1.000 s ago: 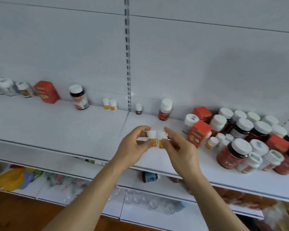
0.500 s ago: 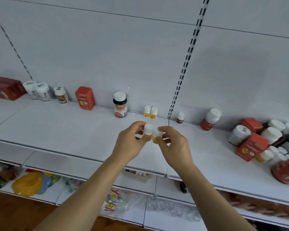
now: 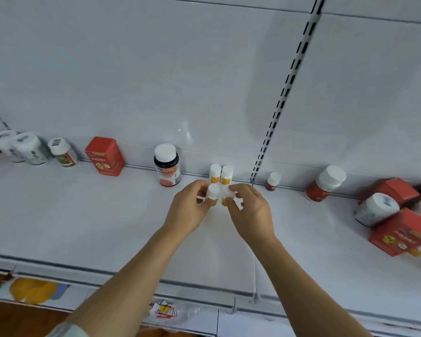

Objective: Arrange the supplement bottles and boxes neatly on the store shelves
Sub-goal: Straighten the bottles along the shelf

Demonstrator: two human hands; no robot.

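My left hand [image 3: 190, 210] grips a small white-capped bottle with a yellow label [image 3: 213, 194]. My right hand [image 3: 249, 210] grips a second small bottle of the same kind [image 3: 226, 197], touching the first. Both sit just in front of two matching small bottles [image 3: 220, 173] that stand side by side at the back of the white shelf [image 3: 83, 227]. Whether the held bottles rest on the shelf is hidden by my fingers.
Along the back wall stand a dark bottle with a white cap [image 3: 167, 165], a red box [image 3: 105, 155], three white-capped bottles [image 3: 29, 148] at far left, a tiny red bottle [image 3: 272, 181] and a red bottle [image 3: 325, 183]. A jumble of red boxes and bottles [image 3: 399, 215] lies at right.
Both hands moved forward and to the back of the shelf with the two small bottles, now right in front of the standing pair. The view shifted left.
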